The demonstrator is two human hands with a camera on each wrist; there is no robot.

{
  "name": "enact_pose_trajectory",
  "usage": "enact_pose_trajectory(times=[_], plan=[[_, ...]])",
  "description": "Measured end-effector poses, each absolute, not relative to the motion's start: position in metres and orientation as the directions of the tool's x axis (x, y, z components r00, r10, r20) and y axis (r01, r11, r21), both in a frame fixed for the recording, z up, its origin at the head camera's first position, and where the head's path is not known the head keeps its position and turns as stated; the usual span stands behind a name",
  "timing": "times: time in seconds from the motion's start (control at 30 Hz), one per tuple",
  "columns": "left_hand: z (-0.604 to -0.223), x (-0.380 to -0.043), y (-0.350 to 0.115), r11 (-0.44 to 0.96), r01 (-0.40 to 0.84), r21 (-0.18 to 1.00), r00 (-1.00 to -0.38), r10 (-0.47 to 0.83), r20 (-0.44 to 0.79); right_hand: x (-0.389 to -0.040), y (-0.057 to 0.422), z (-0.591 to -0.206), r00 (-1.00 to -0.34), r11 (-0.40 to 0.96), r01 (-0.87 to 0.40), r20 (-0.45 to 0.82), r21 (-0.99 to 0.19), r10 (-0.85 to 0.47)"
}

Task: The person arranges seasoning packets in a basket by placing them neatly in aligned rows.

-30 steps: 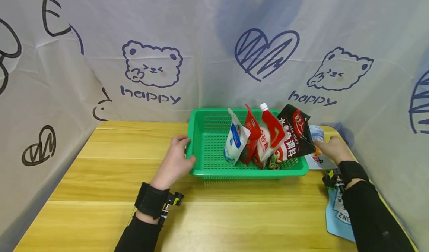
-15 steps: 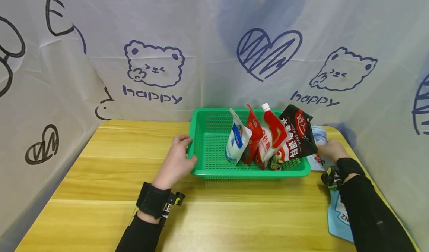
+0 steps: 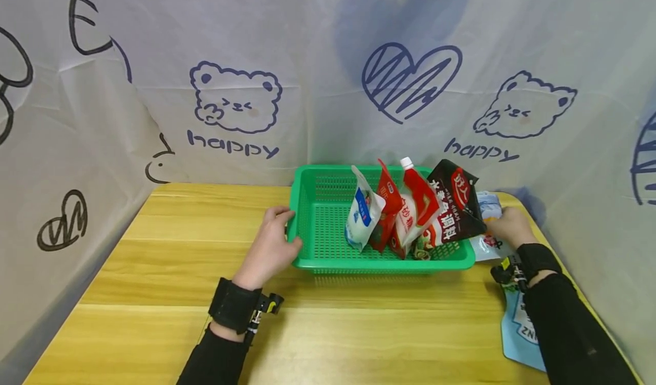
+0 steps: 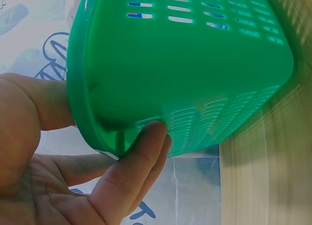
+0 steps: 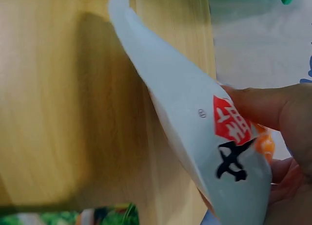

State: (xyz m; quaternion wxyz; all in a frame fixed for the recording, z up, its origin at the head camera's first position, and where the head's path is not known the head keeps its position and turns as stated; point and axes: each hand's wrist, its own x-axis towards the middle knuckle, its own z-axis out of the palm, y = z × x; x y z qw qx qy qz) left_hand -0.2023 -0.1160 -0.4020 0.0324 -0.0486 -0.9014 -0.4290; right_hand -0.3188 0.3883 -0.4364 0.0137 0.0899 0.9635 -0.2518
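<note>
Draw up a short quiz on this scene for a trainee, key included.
1. Which holds the white pouch outside the green basket: A) the left hand; B) the right hand?
2. True or false: in the head view, the black packet is the leftmost item in the basket.
3. Fill in: the cap of the red-and-white pouch is ____.

Key: 1. B. 2. False; it is rightmost. 3. White.

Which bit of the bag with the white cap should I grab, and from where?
Probably pinch the pouch just under its white cap, coming from above. That top corner is narrow and sticks up, while lower down a red packet and a black packet crowd its sides inside the green basket.
</note>
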Motion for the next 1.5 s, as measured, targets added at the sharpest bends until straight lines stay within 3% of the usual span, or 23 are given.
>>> enact_pose_trajectory(times=[0.3, 0.57, 0.93, 1.23, 1.5], plan=[[-0.403, -0.201, -0.117, 0.616, 0.127, 0.777, -0.992, 0.077, 0.101, -0.291, 0.391, -0.429, -0.981, 0.82, 0.141, 0.031, -0.555, 0.19], [-0.403, -0.202, -0.118, 0.618, 0.138, 0.774, -0.99, 0.091, 0.104, -0.266, 0.386, -0.413, -0.97, 0.713, 0.102, 0.089, -0.694, 0.226], [-0.404, -0.203, -0.116, 0.63, 0.145, 0.763, -0.989, 0.086, 0.118, -0.224, 0.37, -0.385, -0.942, 0.661, 0.048, 0.185, -0.749, 0.279], [-0.403, -0.203, -0.116, 0.633, 0.139, 0.762, -0.99, 0.079, 0.116, -0.186, 0.348, -0.358, -0.877, 0.621, 0.015, 0.288, -0.783, 0.384], [-0.403, -0.203, -0.116, 0.633, 0.144, 0.761, -0.989, 0.08, 0.121, -0.158, 0.314, -0.343, -0.805, 0.595, -0.128, 0.434, -0.794, 0.406]])
